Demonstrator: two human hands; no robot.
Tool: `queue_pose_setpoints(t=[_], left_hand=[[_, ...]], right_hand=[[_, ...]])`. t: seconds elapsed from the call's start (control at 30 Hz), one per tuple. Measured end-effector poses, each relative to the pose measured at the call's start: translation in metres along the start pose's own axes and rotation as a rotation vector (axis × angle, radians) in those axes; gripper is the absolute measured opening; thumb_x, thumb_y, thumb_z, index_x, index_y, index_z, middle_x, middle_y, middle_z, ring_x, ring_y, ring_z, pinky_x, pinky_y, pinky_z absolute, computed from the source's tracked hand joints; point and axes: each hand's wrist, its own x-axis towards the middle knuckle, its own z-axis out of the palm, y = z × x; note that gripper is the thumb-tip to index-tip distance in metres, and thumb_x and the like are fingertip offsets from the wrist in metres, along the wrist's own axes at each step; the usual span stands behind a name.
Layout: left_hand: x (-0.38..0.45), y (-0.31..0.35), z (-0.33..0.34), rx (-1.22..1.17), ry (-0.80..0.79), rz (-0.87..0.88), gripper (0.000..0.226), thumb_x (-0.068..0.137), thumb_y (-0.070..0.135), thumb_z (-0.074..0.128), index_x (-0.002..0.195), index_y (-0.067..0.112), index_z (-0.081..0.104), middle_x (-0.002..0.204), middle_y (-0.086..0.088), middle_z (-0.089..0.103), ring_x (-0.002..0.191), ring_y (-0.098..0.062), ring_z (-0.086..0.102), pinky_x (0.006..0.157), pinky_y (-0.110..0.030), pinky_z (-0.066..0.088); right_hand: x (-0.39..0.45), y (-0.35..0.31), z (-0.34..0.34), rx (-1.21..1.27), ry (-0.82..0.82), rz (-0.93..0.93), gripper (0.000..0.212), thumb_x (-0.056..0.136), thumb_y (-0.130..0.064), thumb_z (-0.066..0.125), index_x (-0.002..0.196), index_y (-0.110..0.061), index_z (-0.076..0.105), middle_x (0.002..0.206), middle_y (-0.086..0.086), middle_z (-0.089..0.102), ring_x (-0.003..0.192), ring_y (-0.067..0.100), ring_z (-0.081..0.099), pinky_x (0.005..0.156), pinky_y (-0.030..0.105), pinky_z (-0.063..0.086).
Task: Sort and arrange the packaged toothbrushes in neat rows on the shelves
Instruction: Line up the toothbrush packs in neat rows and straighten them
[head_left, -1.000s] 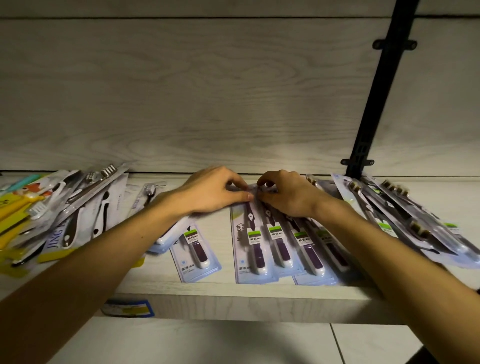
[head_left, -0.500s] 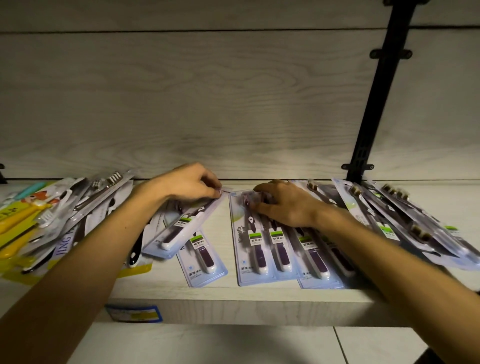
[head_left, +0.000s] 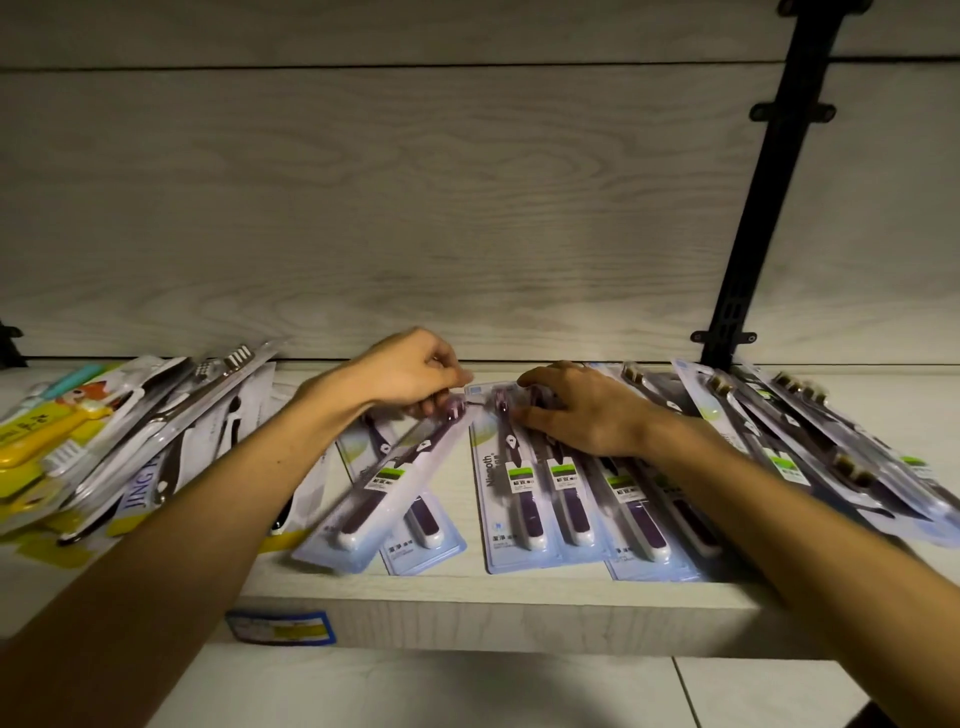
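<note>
On a pale wooden shelf (head_left: 519, 603) lie packaged toothbrushes. My left hand (head_left: 410, 374) pinches the top end of a purple toothbrush pack (head_left: 384, 488), which is tilted and partly lifted over another like pack (head_left: 431, 535). My right hand (head_left: 576, 410) rests with spread fingers on the tops of a row of purple packs (head_left: 530, 499) that lie side by side, overlapping to the right. Both forearms reach in from the bottom corners.
A loose heap of mixed packs, yellow and black brushes (head_left: 119, 441), fills the shelf's left end. Slanted packs with brown bristles (head_left: 810, 441) lie at the right. A black upright bracket (head_left: 763, 208) runs up the back wall. A blue price label (head_left: 280, 626) sits on the shelf edge.
My left hand moved left off the row, took hold of one purple pack and has swung its top end rightward toward the row. My right hand stays on the row.
</note>
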Motion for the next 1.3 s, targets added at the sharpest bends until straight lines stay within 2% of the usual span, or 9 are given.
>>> queue_pose_setpoints(t=[0.13, 0.2, 0.37, 0.57, 0.7, 0.87, 0.93, 1.1, 1.3], left_hand=[[-0.011, 0.009, -0.014, 0.135, -0.116, 0.05, 0.056, 0.064, 0.074, 0.073, 0.089, 0.024, 0.075, 0.082, -0.003, 0.076, 0.071, -0.019, 0.067, 0.067, -0.034, 0.053], [-0.014, 0.01, -0.017, 0.157, -0.238, 0.035, 0.058, 0.058, 0.069, 0.082, 0.094, 0.024, 0.074, 0.082, -0.007, 0.074, 0.07, -0.02, 0.062, 0.067, -0.035, 0.048], [-0.011, 0.002, -0.016, 0.116, -0.293, 0.046, 0.027, 0.083, 0.035, 0.08, 0.099, 0.015, 0.07, 0.071, -0.011, 0.067, 0.06, -0.023, 0.056, 0.056, -0.033, 0.047], [-0.004, 0.005, 0.003, 0.267, 0.087, 0.051, 0.028, 0.075, 0.053, 0.079, 0.078, 0.026, 0.071, 0.062, 0.011, 0.067, 0.062, -0.01, 0.061, 0.059, -0.027, 0.042], [-0.005, 0.009, 0.023, 0.348, 0.259, 0.018, 0.037, 0.072, 0.063, 0.077, 0.071, 0.027, 0.068, 0.063, 0.013, 0.064, 0.071, -0.012, 0.064, 0.061, -0.029, 0.046], [-0.008, 0.016, 0.027, 0.013, 0.128, 0.002, 0.039, 0.084, 0.057, 0.07, 0.085, 0.019, 0.072, 0.062, 0.004, 0.073, 0.057, -0.012, 0.07, 0.065, -0.03, 0.059], [-0.009, 0.017, 0.02, -0.075, 0.106, -0.037, 0.038, 0.088, 0.053, 0.069, 0.089, 0.015, 0.073, 0.064, 0.002, 0.074, 0.054, -0.011, 0.069, 0.063, -0.032, 0.061], [-0.014, 0.006, -0.028, 0.576, 0.382, -0.072, 0.048, 0.081, 0.071, 0.061, 0.089, 0.025, 0.071, 0.085, 0.001, 0.073, 0.086, -0.025, 0.067, 0.08, -0.034, 0.053], [-0.026, -0.007, -0.053, 0.585, 0.022, -0.304, 0.067, 0.065, 0.081, 0.068, 0.079, 0.015, 0.072, 0.068, 0.0, 0.074, 0.07, -0.023, 0.069, 0.074, -0.035, 0.055]], right_hand=[[0.0, 0.0, 0.0, -0.01, 0.006, -0.003, 0.049, 0.097, -0.051, 0.052, 0.135, -0.02, 0.056, 0.13, 0.005, 0.061, 0.114, 0.024, 0.058, 0.097, 0.04, 0.048], [0.0, 0.001, 0.0, -0.018, 0.011, 0.0, 0.052, 0.097, -0.052, 0.052, 0.139, -0.02, 0.053, 0.136, 0.006, 0.058, 0.12, 0.025, 0.056, 0.1, 0.039, 0.046], [0.0, 0.001, 0.0, -0.009, 0.005, -0.004, 0.053, 0.097, -0.055, 0.05, 0.138, -0.021, 0.053, 0.133, 0.003, 0.06, 0.117, 0.023, 0.057, 0.096, 0.036, 0.047], [0.0, 0.0, 0.0, -0.002, 0.002, 0.006, 0.048, 0.097, -0.054, 0.051, 0.132, -0.022, 0.057, 0.124, 0.002, 0.063, 0.111, 0.022, 0.059, 0.093, 0.039, 0.049], [0.0, 0.0, 0.001, 0.01, 0.023, 0.019, 0.044, 0.099, -0.048, 0.05, 0.131, -0.019, 0.059, 0.128, 0.004, 0.063, 0.116, 0.026, 0.058, 0.097, 0.04, 0.048], [0.001, 0.001, 0.001, 0.065, 0.017, 0.045, 0.039, 0.1, -0.048, 0.046, 0.115, -0.019, 0.066, 0.113, 0.005, 0.068, 0.106, 0.026, 0.062, 0.093, 0.044, 0.05], [0.001, 0.002, 0.002, 0.055, 0.029, 0.054, 0.047, 0.099, -0.054, 0.044, 0.126, -0.019, 0.063, 0.125, 0.008, 0.065, 0.116, 0.029, 0.059, 0.1, 0.044, 0.047], [0.003, 0.003, 0.005, 0.012, 0.025, 0.042, 0.058, 0.099, -0.056, 0.043, 0.147, -0.023, 0.045, 0.148, 0.01, 0.048, 0.137, 0.03, 0.043, 0.113, 0.043, 0.036], [0.006, 0.005, 0.011, -0.009, 0.023, 0.051, 0.051, 0.098, -0.057, 0.045, 0.137, -0.025, 0.054, 0.14, 0.006, 0.052, 0.13, 0.028, 0.047, 0.108, 0.048, 0.04]])
